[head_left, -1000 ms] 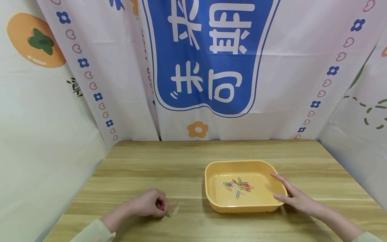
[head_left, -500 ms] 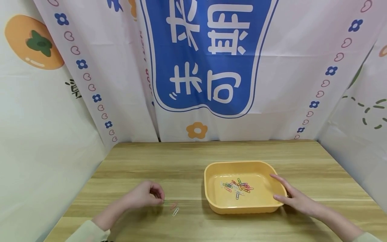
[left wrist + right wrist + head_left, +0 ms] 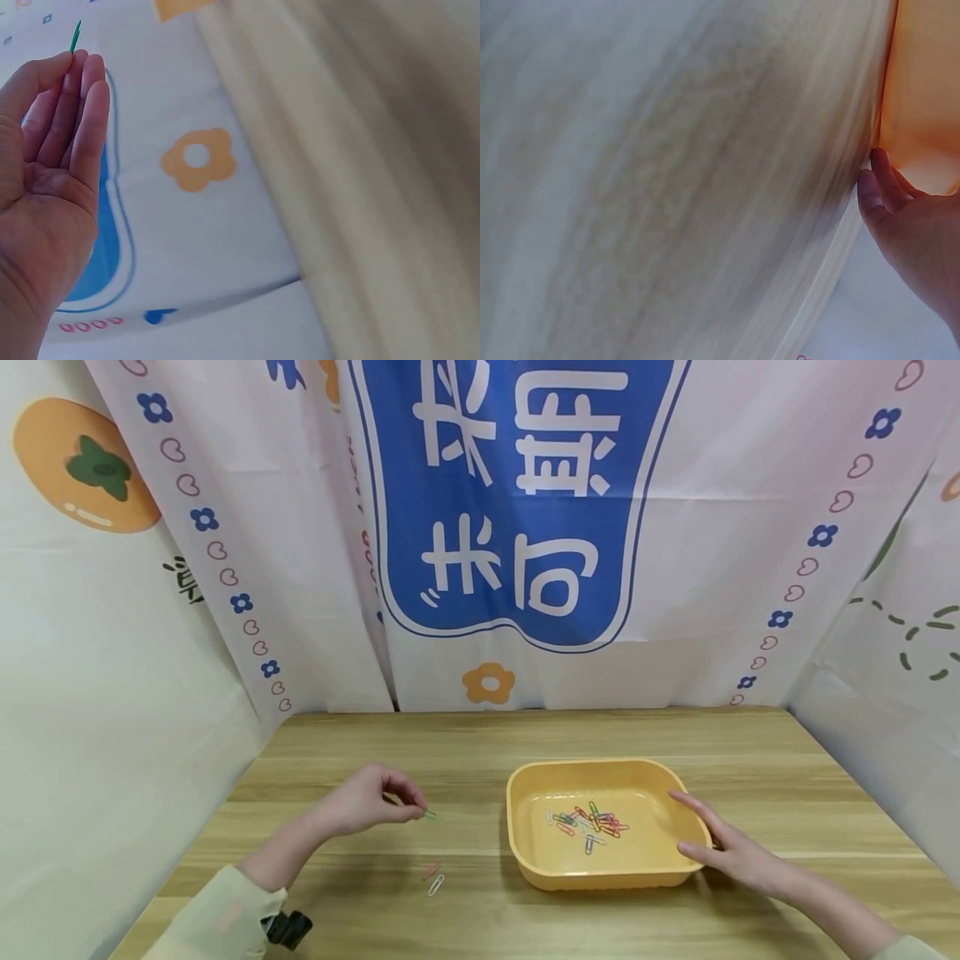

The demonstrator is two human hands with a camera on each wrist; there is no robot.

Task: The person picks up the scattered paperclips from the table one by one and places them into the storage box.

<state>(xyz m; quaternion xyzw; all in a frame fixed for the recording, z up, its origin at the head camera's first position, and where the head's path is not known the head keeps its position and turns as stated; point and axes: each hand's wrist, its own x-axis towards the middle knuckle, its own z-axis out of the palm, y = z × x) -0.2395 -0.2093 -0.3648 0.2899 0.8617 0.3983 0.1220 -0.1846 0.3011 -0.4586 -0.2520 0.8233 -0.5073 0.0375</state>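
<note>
In the head view my left hand [image 3: 378, 799] is raised over the left half of the table. It pinches a green paper clip [image 3: 431, 815] between thumb and fingertips, and in the left wrist view the green clip [image 3: 76, 35] juts out past them. Below the hand lie a pink paper clip [image 3: 430, 871] and a white paper clip [image 3: 437, 885]. My right hand [image 3: 731, 852] grips the right wall of a yellow tray [image 3: 607, 881], thumb and one finger over its rim, the other fingers outside. Several colored paper clips [image 3: 592, 827] lie inside the tray.
The wood-grain table [image 3: 360, 739] runs back to a white printed curtain [image 3: 697, 635], with similar cloth on both sides. A black strap piece [image 3: 287, 930] sits by the left sleeve [image 3: 217, 918].
My left hand has picked the green paper clip off the table, lifting it up, away from me and slightly right. My right hand has stayed on the tray.
</note>
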